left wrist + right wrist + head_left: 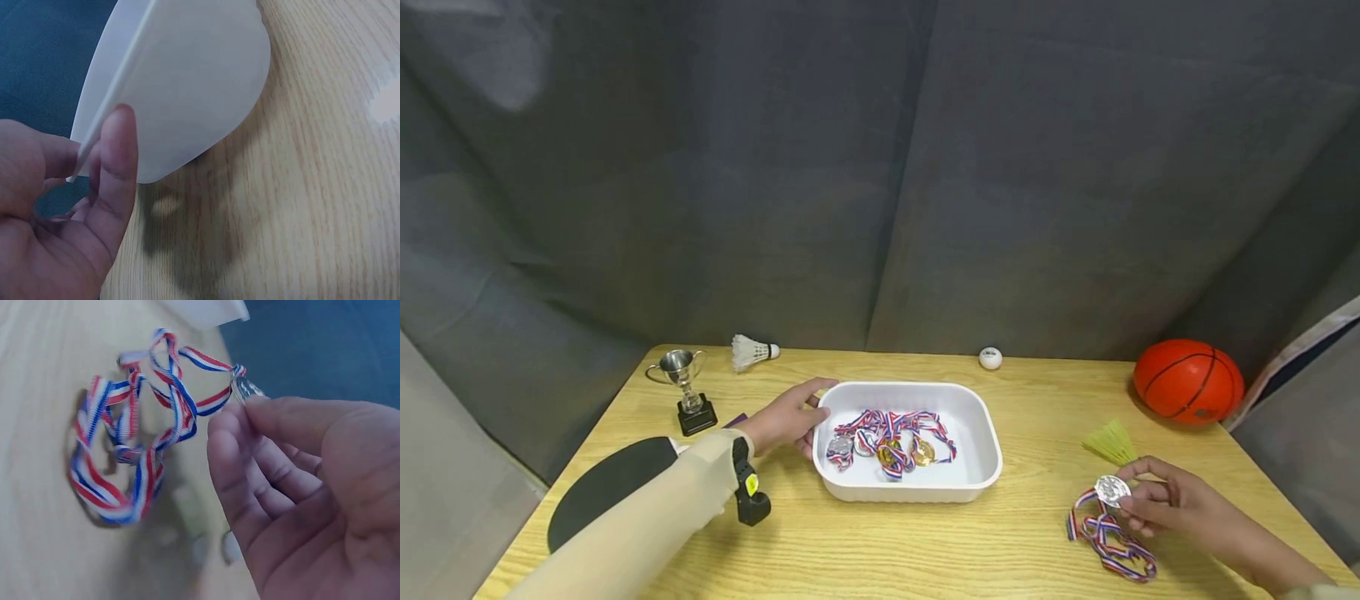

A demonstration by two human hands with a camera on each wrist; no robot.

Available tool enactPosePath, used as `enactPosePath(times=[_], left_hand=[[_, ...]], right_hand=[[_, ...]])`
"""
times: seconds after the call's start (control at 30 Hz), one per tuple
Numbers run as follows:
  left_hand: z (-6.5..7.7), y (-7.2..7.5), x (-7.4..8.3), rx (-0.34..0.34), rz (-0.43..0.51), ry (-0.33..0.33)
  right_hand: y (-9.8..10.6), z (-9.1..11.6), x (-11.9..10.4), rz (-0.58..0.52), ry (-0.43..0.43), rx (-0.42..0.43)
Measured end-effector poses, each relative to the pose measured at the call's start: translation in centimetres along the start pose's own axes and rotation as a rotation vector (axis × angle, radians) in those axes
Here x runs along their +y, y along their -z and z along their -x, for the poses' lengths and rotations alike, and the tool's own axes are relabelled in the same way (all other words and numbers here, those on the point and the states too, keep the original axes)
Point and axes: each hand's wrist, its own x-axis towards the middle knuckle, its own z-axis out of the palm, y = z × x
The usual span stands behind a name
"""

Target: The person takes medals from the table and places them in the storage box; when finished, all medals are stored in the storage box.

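Note:
At the white plastic basin (pixel 906 493), my left hand (pixel 786 417) holds the left rim, thumb on one side and fingers on the other. The left wrist view shows that hand (pixel 75 206) pinching the basin's edge (pixel 187 75). Inside the basin lie silver and gold medals (pixel 923 452) with tangled striped ribbons. Over on the right, my right hand (pixel 1172 504) pinches a silver medal (pixel 1111 491) between thumb and fingers. Its red, white and blue ribbon (pixel 1101 537) hangs in loose loops, seen close up in the right wrist view, where the medal (pixel 245 389) appears edge-on.
A small trophy cup (pixel 688 392) and a white shuttlecock (pixel 752 352) stand back left, near a black paddle (pixel 613 483) partly under my left arm. A white ball (pixel 990 358) sits at the back; a yellow shuttlecock (pixel 1111 442) and an orange basketball (pixel 1187 381) are at right.

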Motion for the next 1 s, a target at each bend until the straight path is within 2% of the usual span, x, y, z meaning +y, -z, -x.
enactPosePath(times=[0.1,0.3,0.4,0.57,0.77,0.9,1.0], left_hand=[[-0.1,0.0,0.0,-0.004,0.001,-0.006],[-0.2,0.0,-0.1,0.001,0.001,-0.003],[-0.2,0.1,-0.1,0.000,0.001,0.002],[-0.2,0.2,-0.2,0.005,-0.004,0.010],[-0.1,0.1,-0.1,0.001,-0.005,0.008],[-0.1,0.1,-0.2,0.000,-0.006,0.010],[-0.1,0.0,-0.2,-0.004,-0.006,0.006]], right_hand=[[0.5,-0.4,-1.5,-0.009,0.030,0.002],[1.1,-1.6,-5.0,0.110,0.109,0.098],[1.2,-2.4,-7.0,0.131,0.129,0.130],[1.1,-4.4,-10.6,0.113,0.197,0.174],[0.5,-6.8,-14.9,0.060,0.322,0.173],[-0.4,-8.2,-18.0,0.161,0.313,0.294],[-1.2,-9.4,-20.1,0.170,0.303,0.361]])
